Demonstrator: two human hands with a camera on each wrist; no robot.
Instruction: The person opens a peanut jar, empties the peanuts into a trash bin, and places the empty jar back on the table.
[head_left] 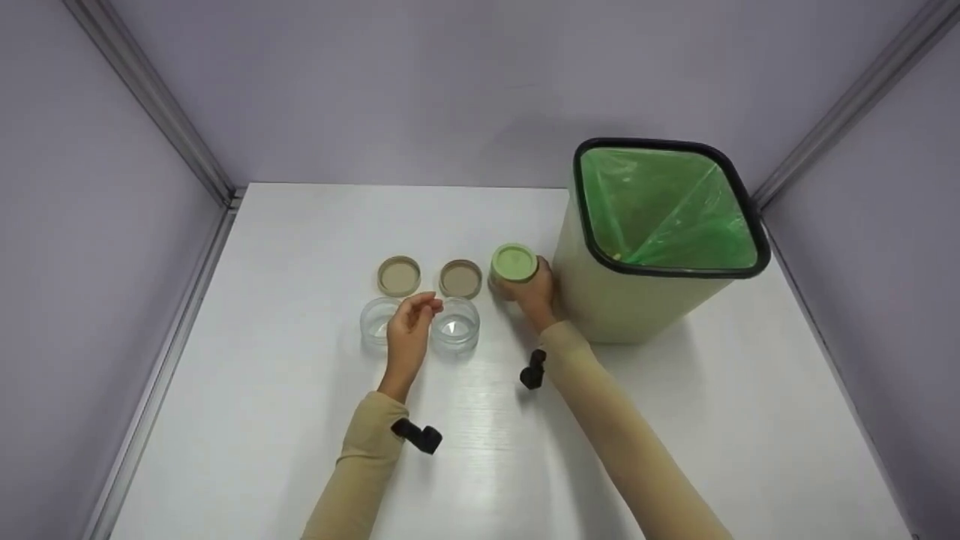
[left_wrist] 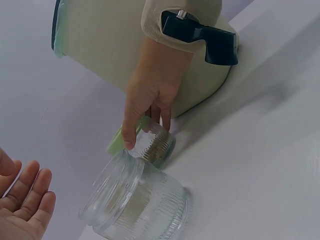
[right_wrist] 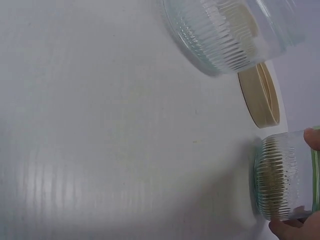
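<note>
Now we see the right hand [head_left: 534, 294] with its grip closed around a ribbed clear glass jar with a green lid [head_left: 513, 268], which stands on the white counter [head_left: 300, 420] just beside the pale green bin with a green liner [head_left: 637, 300]. Our left hand [head_left: 411, 322] hovers loose and holds nothing, between two open ribbed glass jars [head_left: 454, 328], near two tan round lids [head_left: 460, 279].
</note>
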